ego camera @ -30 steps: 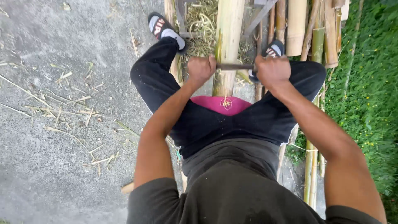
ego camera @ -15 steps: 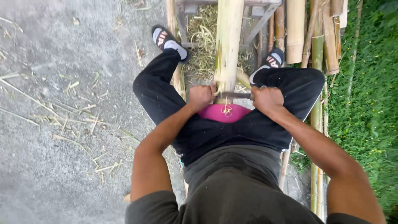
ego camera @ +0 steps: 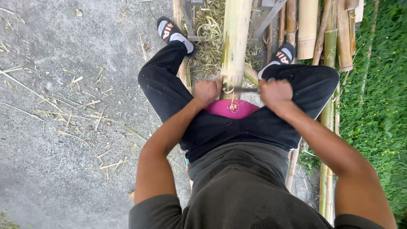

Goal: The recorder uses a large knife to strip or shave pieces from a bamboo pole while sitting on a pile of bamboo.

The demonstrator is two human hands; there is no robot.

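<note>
the concrete ground (ego camera: 55, 140) fills the left side of the view, littered with thin dry strips (ego camera: 80, 106). a grass bank (ego camera: 377, 106) runs along the right edge, outdoors in daylight. a stack of bamboo poles (ego camera: 307, 29) lies between the two, near the top right.

the thick bamboo pole (ego camera: 234, 42) runs from the top edge down between the person's legs, its near end just above a pink pad (ego camera: 231, 109) on the lap. a narrow blade (ego camera: 245, 90) lies across that end.

the left hand (ego camera: 207, 91) is closed in a fist on the blade's left end, touching the pole. the right hand (ego camera: 275, 91) is closed in a fist on the blade's right end.

risk, judged: the blade sits close to the lap; a sudden release through the fibre could drive it into the pad or thighs. uneven pull by one hand could twist the blade off the pole. loose strips underfoot could let a sandal (ego camera: 171, 32) slip.
</note>
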